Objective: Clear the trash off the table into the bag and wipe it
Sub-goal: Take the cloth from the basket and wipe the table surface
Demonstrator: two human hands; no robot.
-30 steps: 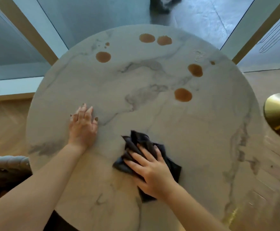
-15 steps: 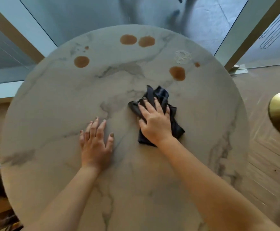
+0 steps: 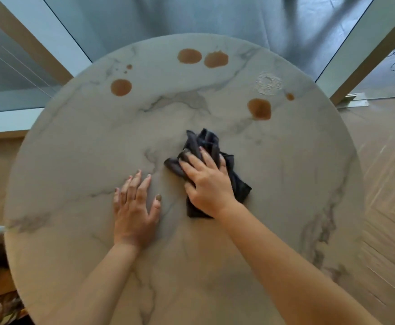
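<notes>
1 brown spill fewer is seen since a second ago; 4 large ones remain on the table point(image 3: 79, 160). The cloth point(image 3: 209, 146) is pressed mid-table by the right hand point(image 3: 207, 184), fingers spread; the left hand point(image 3: 133, 212) lies flat.

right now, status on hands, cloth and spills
Left hand flat on round marble table. Right hand presses crumpled black cloth. Brown spills unwiped at far edge. Nothing in the way.

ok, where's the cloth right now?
Head view: the dark cloth lies bunched near the middle of the round marble table, under the right hand, with the nearest brown spill beyond it to the right.
</notes>
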